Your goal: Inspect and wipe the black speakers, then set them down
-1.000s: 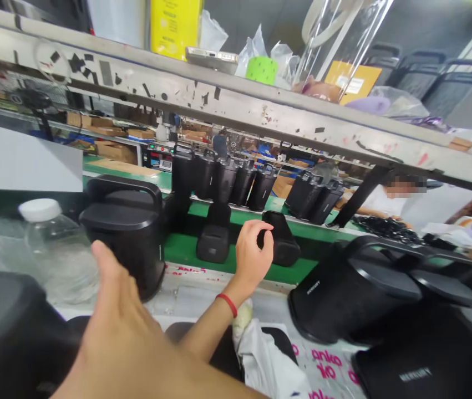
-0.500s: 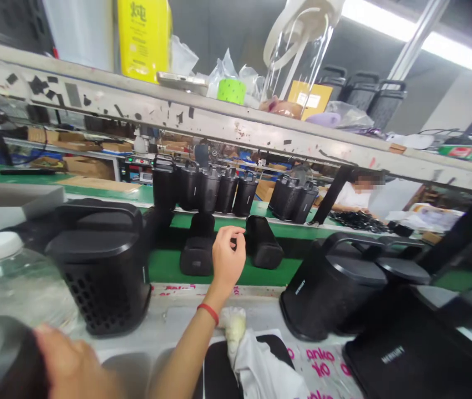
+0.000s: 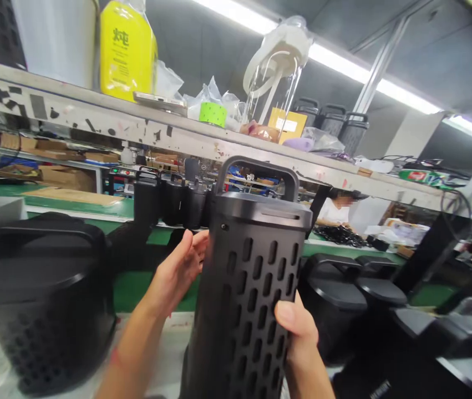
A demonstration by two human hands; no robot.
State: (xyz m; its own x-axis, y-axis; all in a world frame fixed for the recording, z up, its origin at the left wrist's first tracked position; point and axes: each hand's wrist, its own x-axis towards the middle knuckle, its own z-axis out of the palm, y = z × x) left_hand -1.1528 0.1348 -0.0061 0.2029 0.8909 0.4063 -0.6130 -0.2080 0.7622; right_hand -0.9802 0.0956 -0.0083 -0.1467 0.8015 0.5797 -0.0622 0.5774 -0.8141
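Left hand [image 3: 178, 270] cupped, right hand [image 3: 301, 327] gripping

The person's left hand [image 3: 177, 271] is bare, and near its wrist a thin, reddish band [image 3: 116, 357] circles the left forearm [image 3: 136, 343], too blurred for its material or any pattern to be told. The right hand [image 3: 304, 330] is bare too, its thumb smooth and rounded at the tip. The right forearm [image 3: 308, 377] shows uncovered.
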